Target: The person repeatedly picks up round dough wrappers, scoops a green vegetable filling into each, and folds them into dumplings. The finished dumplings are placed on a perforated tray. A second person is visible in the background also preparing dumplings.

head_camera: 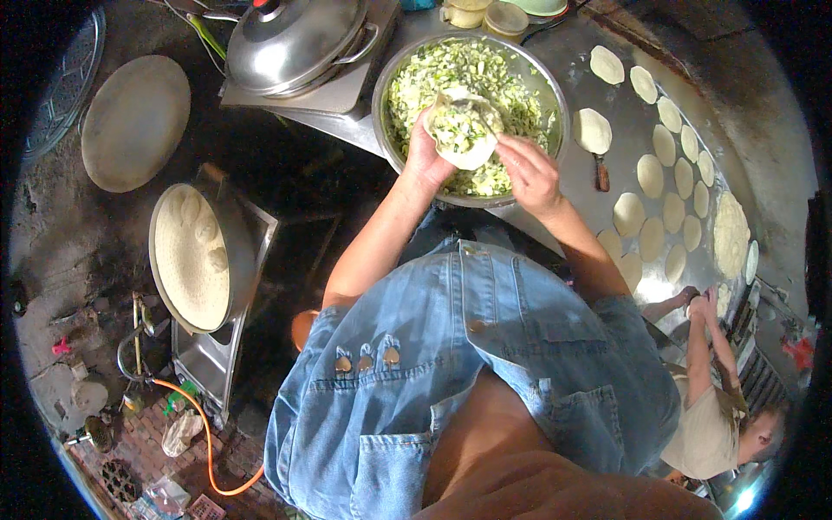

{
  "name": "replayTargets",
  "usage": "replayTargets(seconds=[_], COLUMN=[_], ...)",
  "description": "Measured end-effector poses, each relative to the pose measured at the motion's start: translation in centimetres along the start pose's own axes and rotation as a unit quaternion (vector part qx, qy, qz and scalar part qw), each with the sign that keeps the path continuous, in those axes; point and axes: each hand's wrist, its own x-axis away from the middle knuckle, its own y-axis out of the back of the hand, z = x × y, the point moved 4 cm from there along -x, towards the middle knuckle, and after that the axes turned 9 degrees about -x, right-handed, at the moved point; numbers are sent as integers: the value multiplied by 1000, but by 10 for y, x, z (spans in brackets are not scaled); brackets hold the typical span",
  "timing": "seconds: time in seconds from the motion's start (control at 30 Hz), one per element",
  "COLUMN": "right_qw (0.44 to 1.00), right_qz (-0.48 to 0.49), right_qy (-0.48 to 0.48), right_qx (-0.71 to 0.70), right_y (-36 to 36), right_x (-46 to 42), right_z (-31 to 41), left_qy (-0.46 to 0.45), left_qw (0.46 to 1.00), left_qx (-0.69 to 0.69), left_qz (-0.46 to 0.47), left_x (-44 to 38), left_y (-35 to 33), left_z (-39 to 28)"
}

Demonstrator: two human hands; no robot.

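Note:
Cupped in my left hand (426, 153) is a round dough wrapper (469, 156), topped with chopped pale green vegetable filling (458, 128). My right hand (532, 170) is at the wrapper's right edge, its fingers bent around what looks like the end of a thin utensil; the utensil's other end lies over the filling and is hard to make out. Both hands are above a wide metal bowl (564, 123) heaped with the same chopped filling. To the right of the bowl, a dough round (592, 131) covers the blade of a wooden-handled tool (602, 174) on the metal table.
Several flat dough rounds (650, 176) and a large dough mass (730, 235) lie on the metal table (624, 107). A lidded pan (296, 42) stands at the upper left. Further left are a deep pan (195, 260) with pale contents and a sink (208, 364). A co-worker (705, 416) handles dough at lower right.

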Motion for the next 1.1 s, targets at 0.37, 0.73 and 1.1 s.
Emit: replayTargets(seconds=[0.37, 0.73, 1.1], right_qw=[957, 949, 943], right_qz=[-74, -66, 28], right_qy=[-276, -191, -183], right_qx=[-43, -240, -278], right_y=[18, -25, -10], right_x=[31, -29, -35], right_z=[-63, 0, -19], left_qy=[-26, -31, -11], left_qw=[999, 999, 999], left_qx=[20, 17, 33], left_qz=[15, 32, 24], left_x=[-3, -4, 1], left_y=[-9, -4, -4], left_z=[-8, 6, 10])
